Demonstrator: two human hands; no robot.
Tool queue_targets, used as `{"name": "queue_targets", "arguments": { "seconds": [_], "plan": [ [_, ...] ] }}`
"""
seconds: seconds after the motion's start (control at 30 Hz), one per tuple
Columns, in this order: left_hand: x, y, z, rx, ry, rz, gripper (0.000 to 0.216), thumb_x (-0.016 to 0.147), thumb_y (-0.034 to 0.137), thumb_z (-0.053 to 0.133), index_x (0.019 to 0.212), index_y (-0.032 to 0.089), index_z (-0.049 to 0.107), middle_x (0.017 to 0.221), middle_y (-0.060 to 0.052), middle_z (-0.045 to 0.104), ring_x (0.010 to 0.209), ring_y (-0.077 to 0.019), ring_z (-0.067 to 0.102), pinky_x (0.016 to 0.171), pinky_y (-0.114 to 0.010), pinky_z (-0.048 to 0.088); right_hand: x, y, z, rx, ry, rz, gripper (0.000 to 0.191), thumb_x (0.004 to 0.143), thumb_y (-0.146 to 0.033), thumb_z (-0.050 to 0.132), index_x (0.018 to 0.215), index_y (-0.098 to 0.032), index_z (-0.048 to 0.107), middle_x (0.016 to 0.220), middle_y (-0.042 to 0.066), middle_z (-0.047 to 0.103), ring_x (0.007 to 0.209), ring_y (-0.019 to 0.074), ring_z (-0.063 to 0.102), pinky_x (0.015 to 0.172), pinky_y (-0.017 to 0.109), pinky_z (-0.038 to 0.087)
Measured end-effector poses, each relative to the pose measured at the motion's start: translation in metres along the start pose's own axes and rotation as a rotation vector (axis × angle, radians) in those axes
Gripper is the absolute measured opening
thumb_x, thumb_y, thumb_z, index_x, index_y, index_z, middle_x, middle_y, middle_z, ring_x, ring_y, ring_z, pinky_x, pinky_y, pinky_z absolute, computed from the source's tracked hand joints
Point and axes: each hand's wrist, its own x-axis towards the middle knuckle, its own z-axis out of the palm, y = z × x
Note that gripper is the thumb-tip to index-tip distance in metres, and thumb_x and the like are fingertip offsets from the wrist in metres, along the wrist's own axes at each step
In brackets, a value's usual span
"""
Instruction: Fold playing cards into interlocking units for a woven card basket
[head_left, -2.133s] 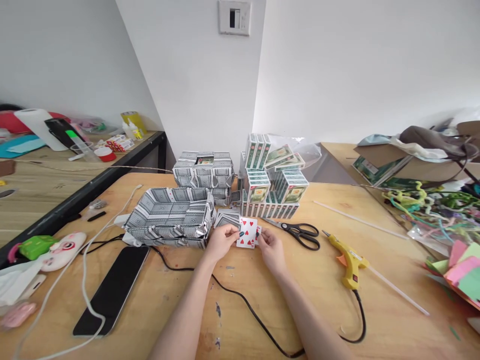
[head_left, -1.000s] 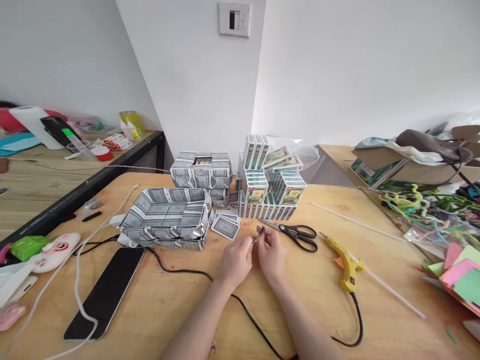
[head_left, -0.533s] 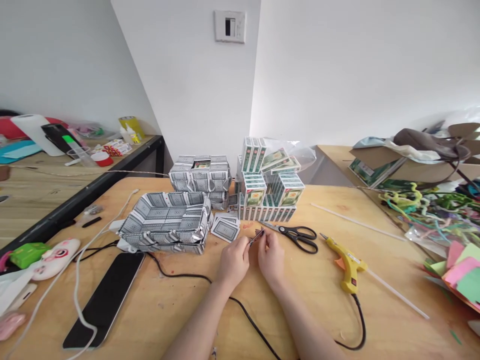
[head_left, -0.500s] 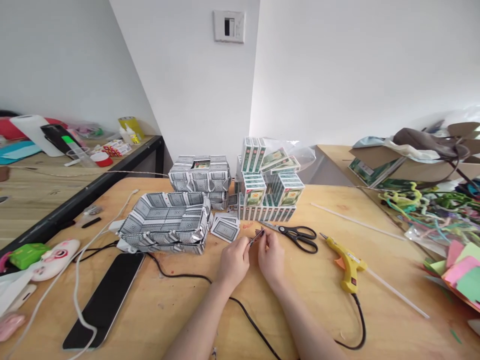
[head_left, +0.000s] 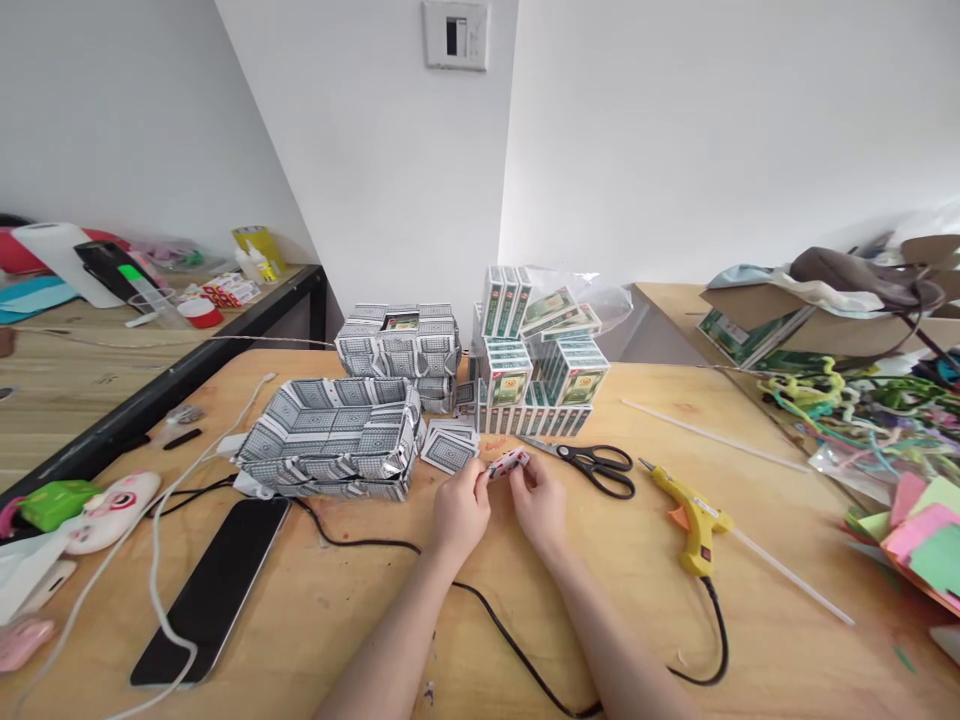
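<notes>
Between my two hands is a playing card (head_left: 508,463), its face side with red marks partly showing. My left hand (head_left: 459,508) is closed on the card's left end, and my right hand (head_left: 540,503) pinches its right end. Just beyond my left hand lies a loose pile of playing cards (head_left: 448,449), backs up. To the left stands an open tray built of folded cards (head_left: 330,435). Black-handled scissors (head_left: 596,466) lie right of my right hand. Farther right is a yellow glue gun (head_left: 694,515) with a clear stick in its rear.
Stacked card boxes (head_left: 540,385) and a box-shaped card structure (head_left: 399,345) stand at the back. A phone (head_left: 214,590) and white cable (head_left: 156,570) lie left. The black cord (head_left: 499,635) crosses below my forearms. Coloured pipe cleaners (head_left: 885,410) heap at right.
The card between my hands has turned from nearly edge-on to show its face. My hands have shifted slightly, and the whole view has tilted a little.
</notes>
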Motion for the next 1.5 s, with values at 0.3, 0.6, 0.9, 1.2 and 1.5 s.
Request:
{"name": "queue_targets", "arguments": {
  "seconds": [0.3,0.6,0.9,1.2,1.5],
  "plan": [
    [-0.001,0.002,0.0,-0.142,0.007,-0.088,0.012,0.082,0.019,0.041,0.074,0.019,0.05,0.066,-0.001,0.06,0.059,-0.0126,0.056,0.055,-0.02,0.035,0.0,0.003,0.0,-0.21,0.004,-0.042,0.027,0.084,-0.029,0.037,0.086,-0.017,0.061,0.072,0.006,0.067,0.063,0.0186,0.062,0.058,0.025,0.042],
    [-0.003,0.005,0.003,-0.199,0.008,-0.075,0.01,0.081,0.018,0.041,0.074,0.019,0.048,0.066,-0.001,0.059,0.061,-0.0132,0.056,0.057,-0.02,0.037,-0.002,0.004,0.001,-0.111,0.094,0.004,0.025,0.08,-0.03,0.043,0.092,-0.018,0.061,0.086,0.008,0.069,0.076,0.0209,0.064,0.065,0.028,0.047],
    [0.006,-0.008,-0.005,-0.256,0.016,-0.121,0.009,0.079,0.02,0.042,0.073,0.019,0.048,0.07,-0.002,0.061,0.063,-0.0142,0.057,0.056,-0.021,0.038,0.006,0.007,0.001,0.008,-0.065,-0.055,0.026,0.078,-0.028,0.043,0.089,-0.016,0.064,0.083,0.006,0.069,0.074,0.02,0.064,0.067,0.029,0.049],
    [0.005,0.002,-0.006,-0.41,-0.089,-0.102,0.012,0.079,0.022,0.042,0.07,0.018,0.049,0.061,0.001,0.053,0.054,-0.0104,0.049,0.054,-0.019,0.035,0.001,0.009,-0.003,-0.355,0.088,-0.086,0.026,0.081,-0.03,0.042,0.085,-0.018,0.064,0.075,0.007,0.069,0.067,0.0205,0.065,0.059,0.026,0.044],
    [0.005,0.009,-0.008,-0.56,-0.089,-0.142,0.012,0.079,0.024,0.045,0.069,0.017,0.049,0.059,0.001,0.056,0.054,-0.0099,0.051,0.051,-0.017,0.035,-0.007,0.005,0.004,-0.562,0.238,-0.116,0.028,0.082,-0.032,0.039,0.082,-0.016,0.062,0.07,0.009,0.068,0.057,0.0191,0.062,0.051,0.025,0.037]
  ]
}}
